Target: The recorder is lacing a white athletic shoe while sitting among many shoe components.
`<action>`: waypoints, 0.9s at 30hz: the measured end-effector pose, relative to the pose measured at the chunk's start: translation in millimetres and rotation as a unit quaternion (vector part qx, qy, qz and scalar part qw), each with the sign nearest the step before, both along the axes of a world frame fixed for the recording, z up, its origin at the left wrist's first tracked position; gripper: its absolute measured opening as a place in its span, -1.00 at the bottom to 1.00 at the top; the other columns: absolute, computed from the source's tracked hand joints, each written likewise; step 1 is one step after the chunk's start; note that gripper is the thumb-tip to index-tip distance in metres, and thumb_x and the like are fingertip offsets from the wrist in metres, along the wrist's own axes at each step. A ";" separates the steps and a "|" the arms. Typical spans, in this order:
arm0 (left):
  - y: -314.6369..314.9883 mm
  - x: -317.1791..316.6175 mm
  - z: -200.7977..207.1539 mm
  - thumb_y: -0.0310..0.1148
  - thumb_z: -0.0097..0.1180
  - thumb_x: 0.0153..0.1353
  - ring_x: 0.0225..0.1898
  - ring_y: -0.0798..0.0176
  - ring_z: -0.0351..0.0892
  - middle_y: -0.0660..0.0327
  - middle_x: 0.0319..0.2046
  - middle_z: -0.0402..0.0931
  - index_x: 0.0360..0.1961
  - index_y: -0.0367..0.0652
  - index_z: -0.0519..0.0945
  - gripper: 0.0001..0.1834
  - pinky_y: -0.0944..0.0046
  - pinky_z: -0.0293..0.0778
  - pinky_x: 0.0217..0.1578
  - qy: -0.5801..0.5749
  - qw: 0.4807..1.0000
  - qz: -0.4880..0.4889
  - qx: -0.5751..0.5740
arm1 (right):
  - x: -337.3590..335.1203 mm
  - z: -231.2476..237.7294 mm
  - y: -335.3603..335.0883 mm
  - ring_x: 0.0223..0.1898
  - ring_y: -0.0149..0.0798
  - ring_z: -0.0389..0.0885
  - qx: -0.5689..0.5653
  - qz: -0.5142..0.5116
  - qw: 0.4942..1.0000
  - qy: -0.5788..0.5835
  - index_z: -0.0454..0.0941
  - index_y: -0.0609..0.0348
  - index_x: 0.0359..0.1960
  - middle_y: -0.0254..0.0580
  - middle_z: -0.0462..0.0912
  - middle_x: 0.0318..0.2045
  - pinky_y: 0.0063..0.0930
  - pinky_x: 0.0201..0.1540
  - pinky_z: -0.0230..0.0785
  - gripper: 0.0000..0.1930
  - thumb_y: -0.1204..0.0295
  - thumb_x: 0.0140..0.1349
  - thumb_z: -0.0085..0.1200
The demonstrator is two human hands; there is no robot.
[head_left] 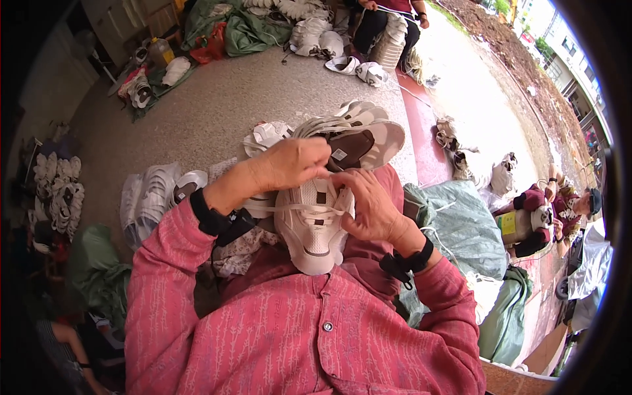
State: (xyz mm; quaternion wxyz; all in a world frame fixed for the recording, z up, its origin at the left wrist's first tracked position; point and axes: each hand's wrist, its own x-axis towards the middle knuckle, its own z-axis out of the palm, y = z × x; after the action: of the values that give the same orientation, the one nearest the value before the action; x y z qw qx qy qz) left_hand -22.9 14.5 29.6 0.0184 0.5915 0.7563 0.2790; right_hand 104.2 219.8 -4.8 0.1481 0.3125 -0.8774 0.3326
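A cream sneaker upper (315,232) lies on my lap, its toe toward me, with a pale shoelace (296,209) strung loosely across its front. My right hand (372,203) grips the upper's right side, thumb and fingers bent around the edge near the eyelets. Just above the tongue, my left hand (293,161) is closed in a pinch; what lies between its fingertips is hidden. Right behind my hands, a fanned stack of similar uppers (388,141) shows a dark lining and a small white label.
Wrapped white shoes (153,194) lie left of my knees. A pale green sack (461,220) bulges at my right. Two people sit working, one person (401,13) ahead and another person (553,207) at far right. Shoe piles (319,36) and a yellow bottle (160,52) stand farther off.
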 end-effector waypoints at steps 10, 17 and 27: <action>-25.2 27.5 15.1 -0.18 0.25 0.15 -0.49 0.14 0.51 0.21 -0.44 0.48 -0.29 -0.15 0.49 -0.71 0.22 0.41 -0.45 0.225 0.951 0.092 0.192 | -8.1 8.2 -12.2 -0.21 -0.13 0.50 0.014 -0.054 0.998 -0.035 0.47 0.18 -0.03 -0.19 0.55 -0.32 -0.31 -0.09 0.31 -0.66 0.50 0.11 0.11; -110.6 84.1 -28.9 0.08 -0.06 0.37 -0.57 0.39 0.48 0.21 -0.45 0.49 0.11 -0.15 0.39 -0.46 0.47 0.37 -0.66 -0.760 0.628 0.167 -0.015 | -6.2 8.9 -20.3 -0.24 -0.24 0.52 -0.042 -0.041 0.995 -0.080 0.48 0.17 -0.06 -0.24 0.55 -0.34 -0.39 -0.12 0.31 -0.72 0.53 0.16 0.12; -105.3 85.4 -82.8 -0.07 -0.13 0.43 -0.51 0.43 0.32 0.28 -0.42 0.31 0.24 -0.16 0.28 -0.50 0.47 0.33 -0.65 -0.842 0.367 0.016 0.395 | 50.1 41.4 19.1 -0.40 -0.36 0.40 -0.516 0.050 0.824 -0.228 0.39 0.21 -0.36 -0.23 0.44 -0.50 -0.42 -0.18 0.29 -0.98 0.55 0.18 -0.07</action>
State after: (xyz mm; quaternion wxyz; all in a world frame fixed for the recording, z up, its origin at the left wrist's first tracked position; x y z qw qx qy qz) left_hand 62.6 -90.8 -53.2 0.4058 -0.0227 0.1609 0.8994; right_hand 154.3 238.9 36.6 0.0666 0.1486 -0.5696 0.8056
